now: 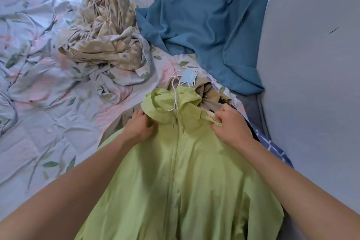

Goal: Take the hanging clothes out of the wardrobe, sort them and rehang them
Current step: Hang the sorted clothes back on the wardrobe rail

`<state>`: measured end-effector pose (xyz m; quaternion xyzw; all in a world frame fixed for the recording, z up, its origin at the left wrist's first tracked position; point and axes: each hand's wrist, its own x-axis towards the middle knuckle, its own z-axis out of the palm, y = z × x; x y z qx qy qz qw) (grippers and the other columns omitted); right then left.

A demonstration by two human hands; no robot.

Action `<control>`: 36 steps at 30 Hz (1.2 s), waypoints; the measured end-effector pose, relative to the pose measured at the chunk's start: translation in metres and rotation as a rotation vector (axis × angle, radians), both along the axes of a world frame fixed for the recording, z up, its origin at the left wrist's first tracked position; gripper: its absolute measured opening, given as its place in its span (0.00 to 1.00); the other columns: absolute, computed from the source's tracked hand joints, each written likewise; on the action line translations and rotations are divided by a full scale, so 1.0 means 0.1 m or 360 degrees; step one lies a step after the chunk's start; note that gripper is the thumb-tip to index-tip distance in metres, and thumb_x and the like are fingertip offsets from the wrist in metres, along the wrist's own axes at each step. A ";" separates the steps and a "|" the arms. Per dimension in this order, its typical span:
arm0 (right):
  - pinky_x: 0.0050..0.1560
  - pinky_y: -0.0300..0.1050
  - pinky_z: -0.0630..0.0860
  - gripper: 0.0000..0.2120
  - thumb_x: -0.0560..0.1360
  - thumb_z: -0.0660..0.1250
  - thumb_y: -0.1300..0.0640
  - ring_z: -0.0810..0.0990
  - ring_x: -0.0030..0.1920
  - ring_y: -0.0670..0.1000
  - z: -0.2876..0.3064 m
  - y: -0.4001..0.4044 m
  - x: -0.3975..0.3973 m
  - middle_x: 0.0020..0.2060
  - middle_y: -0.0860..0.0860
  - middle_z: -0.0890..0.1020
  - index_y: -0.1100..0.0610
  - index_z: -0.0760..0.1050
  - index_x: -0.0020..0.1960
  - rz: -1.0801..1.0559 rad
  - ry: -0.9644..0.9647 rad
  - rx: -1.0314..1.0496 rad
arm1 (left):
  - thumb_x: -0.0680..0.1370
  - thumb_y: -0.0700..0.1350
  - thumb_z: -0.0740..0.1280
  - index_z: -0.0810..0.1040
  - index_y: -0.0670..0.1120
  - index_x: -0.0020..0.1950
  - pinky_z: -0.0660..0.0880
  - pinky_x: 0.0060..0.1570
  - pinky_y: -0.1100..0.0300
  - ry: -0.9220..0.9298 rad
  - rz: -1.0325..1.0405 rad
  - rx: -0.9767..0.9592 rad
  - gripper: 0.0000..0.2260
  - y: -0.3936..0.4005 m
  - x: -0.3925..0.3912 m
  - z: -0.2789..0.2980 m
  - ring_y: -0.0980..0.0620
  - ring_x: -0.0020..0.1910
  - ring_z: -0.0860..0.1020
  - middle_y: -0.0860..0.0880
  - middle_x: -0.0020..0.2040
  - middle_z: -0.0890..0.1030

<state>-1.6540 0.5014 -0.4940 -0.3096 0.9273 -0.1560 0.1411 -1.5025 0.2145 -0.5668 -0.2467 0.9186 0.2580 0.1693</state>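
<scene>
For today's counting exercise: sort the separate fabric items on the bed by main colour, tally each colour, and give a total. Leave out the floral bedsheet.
Lime green: 1, the jacket
Beige patterned: 1, the crumpled cloth
Teal: 1, the sheet
Tan: 1, the garment under the jacket
Blue checked: 1, the fabric
Total: 5

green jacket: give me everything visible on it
The green jacket is light lime, thin crinkly fabric, with a hood and a front zip that looks closed. It lies front-up on the bed over a pile of other clothes, a white hanger at its neck. The left hand grips its left shoulder, the right hand pinches the right.
</scene>
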 end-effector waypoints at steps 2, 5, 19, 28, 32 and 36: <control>0.44 0.50 0.72 0.24 0.73 0.76 0.54 0.75 0.43 0.56 0.04 -0.01 0.05 0.42 0.50 0.73 0.48 0.61 0.31 -0.0029 -0.0014 -0.0003 | 0.82 0.58 0.56 0.78 0.51 0.71 0.70 0.69 0.40 0.0074 -0.0008 -0.0013 0.23 0.05 0.07 0.07 0.40 0.70 0.71 0.47 0.74 0.73; 0.47 0.50 0.70 0.19 0.73 0.74 0.53 0.74 0.44 0.55 0.21 -0.03 0.13 0.41 0.50 0.74 0.50 0.64 0.34 -0.0090 -0.0100 0.0039 | 0.82 0.53 0.57 0.79 0.51 0.66 0.74 0.64 0.41 0.0251 0.0121 0.0045 0.17 0.12 0.25 0.32 0.40 0.62 0.78 0.47 0.66 0.82; 0.45 0.54 0.80 0.20 0.67 0.68 0.26 0.80 0.42 0.47 2.62 0.30 2.28 0.35 0.43 0.81 0.43 0.73 0.40 -0.0102 -0.0256 -0.0340 | 0.75 0.58 0.62 0.79 0.56 0.44 0.69 0.40 0.55 0.0466 0.0362 0.0177 0.09 0.40 2.53 3.27 0.48 0.46 0.79 0.55 0.45 0.82; 0.42 0.53 0.77 0.16 0.71 0.75 0.35 0.79 0.38 0.46 4.09 -0.12 4.53 0.33 0.44 0.81 0.46 0.78 0.38 0.0342 -0.0278 -0.0660 | 0.74 0.58 0.71 0.82 0.66 0.40 0.75 0.46 0.55 0.0646 0.0757 0.0054 0.04 0.45 5.59 5.05 0.58 0.43 0.79 0.60 0.40 0.83; 0.39 0.54 0.75 0.20 0.71 0.71 0.31 0.78 0.36 0.48 4.46 -0.60 5.28 0.32 0.45 0.81 0.49 0.78 0.40 0.0686 -0.0340 -0.0724 | 0.70 0.62 0.65 0.85 0.58 0.50 0.79 0.52 0.50 0.0670 0.1063 -0.0108 0.16 0.59 6.84 5.55 0.54 0.45 0.81 0.56 0.42 0.84; 0.43 0.45 0.76 0.10 0.73 0.77 0.43 0.79 0.44 0.44 4.71 -1.10 5.89 0.41 0.42 0.81 0.42 0.77 0.47 0.0934 -0.0291 -0.0987 | 0.67 0.67 0.63 0.86 0.54 0.49 0.79 0.49 0.48 0.0736 0.1419 -0.0333 0.23 0.68 7.61 5.88 0.49 0.44 0.82 0.53 0.40 0.84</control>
